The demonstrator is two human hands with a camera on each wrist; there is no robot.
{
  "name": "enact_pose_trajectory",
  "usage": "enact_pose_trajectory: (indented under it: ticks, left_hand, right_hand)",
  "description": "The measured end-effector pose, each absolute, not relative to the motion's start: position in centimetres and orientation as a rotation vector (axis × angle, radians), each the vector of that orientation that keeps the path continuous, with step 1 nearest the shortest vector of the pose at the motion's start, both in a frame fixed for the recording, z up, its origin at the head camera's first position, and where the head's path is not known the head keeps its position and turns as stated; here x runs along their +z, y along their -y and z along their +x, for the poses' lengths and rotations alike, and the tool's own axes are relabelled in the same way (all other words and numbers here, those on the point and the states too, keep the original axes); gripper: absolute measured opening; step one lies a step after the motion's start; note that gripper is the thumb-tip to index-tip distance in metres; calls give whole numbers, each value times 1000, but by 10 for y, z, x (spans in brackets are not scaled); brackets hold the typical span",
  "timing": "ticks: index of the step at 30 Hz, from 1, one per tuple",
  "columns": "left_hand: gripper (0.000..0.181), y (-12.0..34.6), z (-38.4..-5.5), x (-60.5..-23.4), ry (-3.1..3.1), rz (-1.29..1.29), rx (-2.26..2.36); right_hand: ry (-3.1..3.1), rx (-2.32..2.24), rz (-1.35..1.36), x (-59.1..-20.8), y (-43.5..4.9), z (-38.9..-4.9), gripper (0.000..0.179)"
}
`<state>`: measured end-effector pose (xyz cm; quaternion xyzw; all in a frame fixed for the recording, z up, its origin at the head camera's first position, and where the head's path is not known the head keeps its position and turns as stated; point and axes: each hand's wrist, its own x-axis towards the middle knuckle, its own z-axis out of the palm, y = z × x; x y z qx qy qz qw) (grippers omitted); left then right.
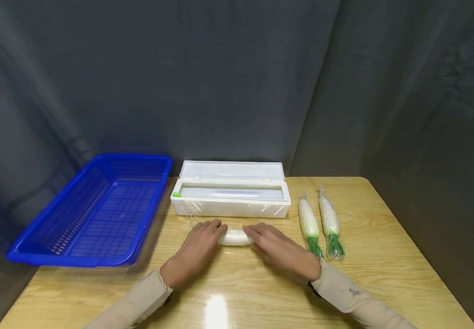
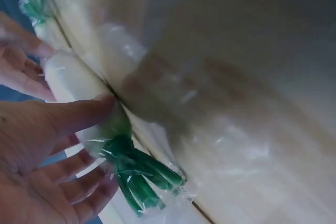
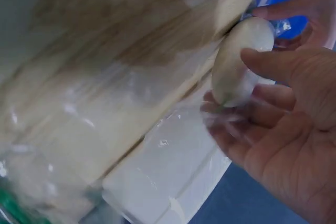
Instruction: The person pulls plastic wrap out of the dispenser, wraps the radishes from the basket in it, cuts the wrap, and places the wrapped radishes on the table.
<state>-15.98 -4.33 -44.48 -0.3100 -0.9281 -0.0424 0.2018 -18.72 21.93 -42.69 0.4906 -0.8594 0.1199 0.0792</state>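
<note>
A white radish (image 1: 235,237) with green stalks lies crosswise between both hands, close over the table in front of the film box. My left hand (image 1: 197,244) grips its stalk end, thumb on top and fingers curled beneath. Clear plastic film surrounds the green stalks (image 2: 139,174) in the left wrist view. The other end is held by my right hand (image 1: 275,249); its thumb presses the white body (image 3: 244,51) in the right wrist view. Just beyond the hands stands a white cling film box (image 1: 230,208), lid up, with film hanging over its front.
Two film-wrapped white radishes, one on the left (image 1: 308,219) and one on the right (image 1: 329,217), lie right of the hands, stalks toward me. A blue plastic basket (image 1: 144,228) occupies the table's left side. Dark grey curtains (image 1: 237,82) hang behind the wooden table (image 1: 385,274).
</note>
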Motion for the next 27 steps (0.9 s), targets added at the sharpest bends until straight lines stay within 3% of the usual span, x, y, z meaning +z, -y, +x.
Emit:
enact_pose_trajectory:
  ticks: [10, 18, 23, 27]
  left_hand:
    - [43, 58, -181, -431, 2697, -1013, -331]
    - [51, 58, -178, -436, 2619, -877, -201]
    - [51, 60, -181, -441, 2554, -839, -112]
    - [47, 63, -184, -443, 2561, -883, -147]
  right_hand:
    - [2471, 244, 1369, -437, -212, -201, 34]
    - [2533, 406, 1503, -437, -216, -223, 24]
    - [2530, 422, 1506, -431, -217, -227, 26]
    - [2448, 247, 1443, -429, -218, -223, 38]
